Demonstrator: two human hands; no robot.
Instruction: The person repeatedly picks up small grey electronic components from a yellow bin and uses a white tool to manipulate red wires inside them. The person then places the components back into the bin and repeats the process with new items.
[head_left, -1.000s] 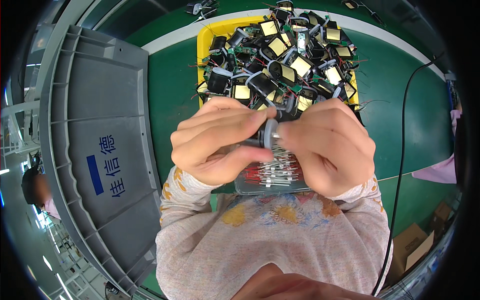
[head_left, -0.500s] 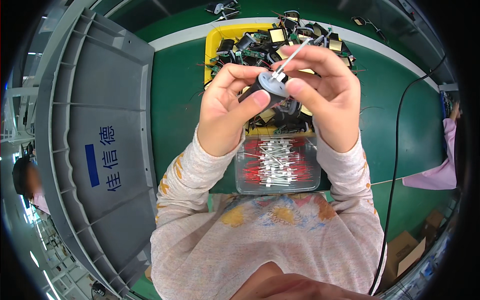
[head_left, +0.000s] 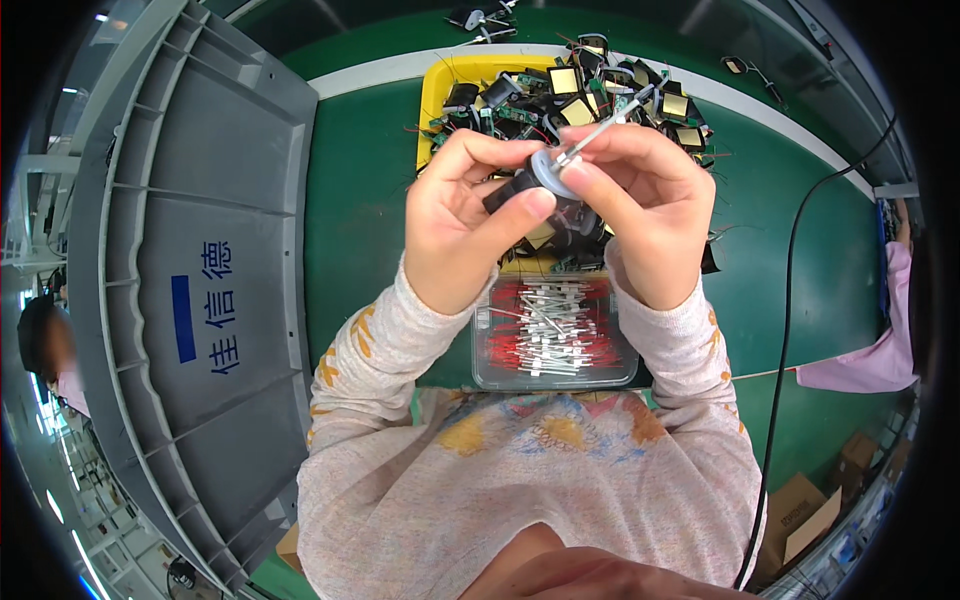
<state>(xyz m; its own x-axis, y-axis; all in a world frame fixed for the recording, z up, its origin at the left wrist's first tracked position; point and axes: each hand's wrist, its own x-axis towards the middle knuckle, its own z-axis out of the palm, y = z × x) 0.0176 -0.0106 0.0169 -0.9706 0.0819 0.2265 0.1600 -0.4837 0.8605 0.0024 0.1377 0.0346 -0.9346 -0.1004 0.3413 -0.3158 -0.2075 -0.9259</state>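
One grey moulded pallet (head_left: 190,300) at left; one green work surface (head_left: 360,200); one yellow bin (head_left: 432,92) heaped with black-and-yellow components, too many to count; one clear tray (head_left: 556,335) of red-and-white leaded parts. Two hands raised over bin and tray: left hand (head_left: 462,215) curled, thumb and fingertips clamped on one round grey-and-black part (head_left: 545,175); right hand (head_left: 640,195) pinching one thin white lead (head_left: 600,128) against its rim.

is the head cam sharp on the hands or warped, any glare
Head view: the left hand and right hand are sharp at centre; fisheye bends the grey crate lid toward the dark rim; light glare only on the clear tray.
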